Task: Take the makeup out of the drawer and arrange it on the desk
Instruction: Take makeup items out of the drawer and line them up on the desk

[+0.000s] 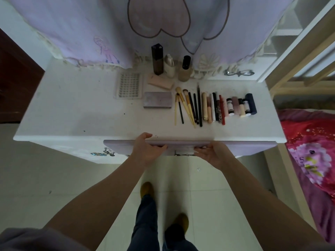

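Both my hands are on the lilac drawer front (250, 147) under the white desk top (72, 109). My left hand (147, 150) holds its upper edge, thumb on top. My right hand (210, 153) lies flat against the front near the metal handle (183, 155). The drawer's inside is hidden. On the desk lie a row of brushes and pencils (188, 107), a row of lipsticks and small tubes (233, 105), a grey palette (157, 100), a pink box (159, 82) and a clear lash tray (129, 85). Three bottles (168, 64) stand at the back.
A lilac cloth with heart shapes (108, 33) hangs over the back of the desk. A second drawer with a metal handle (101, 153) sits at the left. A bed with a pink cover (311, 153) and a wooden frame (297, 66) stands at the right. My feet are on pale floor tiles.
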`<state>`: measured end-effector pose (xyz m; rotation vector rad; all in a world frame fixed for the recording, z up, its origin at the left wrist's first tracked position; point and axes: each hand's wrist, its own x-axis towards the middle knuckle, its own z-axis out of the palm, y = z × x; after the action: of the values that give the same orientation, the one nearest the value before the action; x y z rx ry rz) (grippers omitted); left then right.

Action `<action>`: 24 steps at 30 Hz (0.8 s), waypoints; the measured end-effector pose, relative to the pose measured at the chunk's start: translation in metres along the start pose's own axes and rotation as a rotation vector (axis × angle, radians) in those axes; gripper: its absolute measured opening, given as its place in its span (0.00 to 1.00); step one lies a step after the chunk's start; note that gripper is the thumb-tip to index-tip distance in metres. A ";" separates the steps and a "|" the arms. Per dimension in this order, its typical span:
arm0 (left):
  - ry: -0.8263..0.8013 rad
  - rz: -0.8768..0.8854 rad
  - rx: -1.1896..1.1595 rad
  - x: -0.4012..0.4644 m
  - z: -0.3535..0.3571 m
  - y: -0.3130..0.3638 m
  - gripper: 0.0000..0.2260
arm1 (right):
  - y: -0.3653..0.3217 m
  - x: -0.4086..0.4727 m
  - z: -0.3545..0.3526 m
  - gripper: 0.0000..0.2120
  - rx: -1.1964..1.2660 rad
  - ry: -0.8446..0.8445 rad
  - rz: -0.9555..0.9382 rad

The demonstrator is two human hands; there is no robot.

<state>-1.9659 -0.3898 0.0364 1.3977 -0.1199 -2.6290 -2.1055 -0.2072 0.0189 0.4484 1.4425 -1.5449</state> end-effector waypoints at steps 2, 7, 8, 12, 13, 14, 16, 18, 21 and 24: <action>0.005 -0.019 0.197 -0.007 0.001 -0.004 0.07 | -0.002 -0.007 -0.005 0.08 -0.195 -0.017 0.023; 0.012 0.025 1.067 -0.034 0.030 -0.019 0.08 | -0.027 -0.035 0.002 0.12 -1.102 0.048 -0.249; -0.012 0.121 1.140 -0.039 0.040 -0.023 0.10 | -0.027 -0.041 0.005 0.13 -1.274 0.127 -0.431; -0.079 0.767 1.701 -0.048 0.067 -0.043 0.15 | -0.008 -0.063 -0.001 0.21 -1.572 0.464 -0.944; -0.050 0.954 1.902 -0.047 0.067 -0.048 0.16 | -0.002 -0.068 -0.004 0.23 -1.606 0.520 -1.001; -0.005 1.117 2.085 -0.046 0.065 -0.053 0.18 | 0.003 -0.071 -0.008 0.25 -1.613 0.563 -1.061; 0.051 1.315 2.330 -0.040 0.060 -0.061 0.23 | 0.007 -0.080 -0.013 0.26 -1.612 0.624 -1.110; 0.061 1.379 2.478 -0.034 0.058 -0.069 0.26 | 0.010 -0.085 -0.019 0.28 -1.655 0.663 -1.046; -0.031 1.535 2.521 -0.029 0.058 -0.078 0.28 | 0.021 -0.087 -0.032 0.30 -1.645 0.732 -0.844; -0.213 1.615 2.565 -0.022 0.053 -0.082 0.27 | 0.037 -0.091 -0.034 0.30 -1.617 0.849 -0.661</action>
<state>-2.0066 -0.3056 0.0722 0.0282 -2.9934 -0.0046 -2.0420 -0.1362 0.0611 -0.4966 3.0975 -0.0556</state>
